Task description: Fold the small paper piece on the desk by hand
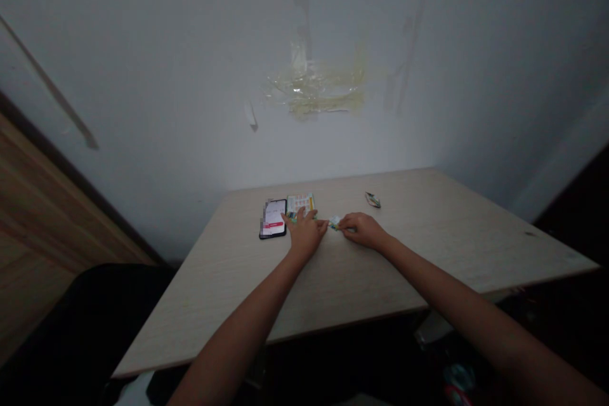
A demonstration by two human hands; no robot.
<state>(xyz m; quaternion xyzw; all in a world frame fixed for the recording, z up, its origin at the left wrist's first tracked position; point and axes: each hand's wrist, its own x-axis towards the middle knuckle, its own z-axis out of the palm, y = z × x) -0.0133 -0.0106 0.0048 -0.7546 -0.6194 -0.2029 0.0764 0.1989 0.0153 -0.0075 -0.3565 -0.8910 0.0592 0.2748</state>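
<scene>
My left hand [306,233] lies with its fingers spread over the near edge of a printed card [301,202], white with green and yellow parts. Its index finger reaches right, towards a small white, green and blue printed piece [333,222] flat on the table. My right hand [361,229] is closed, thumb and fingertips pinching the right end of that piece. Whether it is paper or plastic I cannot tell. Left of the card is a phone [275,219] with a lit screen, close to my left thumb.
A small crumpled, dark-and-light printed scrap [373,200] lies farther back on the pale wooden table [238,279]. Behind the table rises a wall [190,76] with yellowed tape [328,92] on it. A dark chair-like shape [95,311] stands at the left.
</scene>
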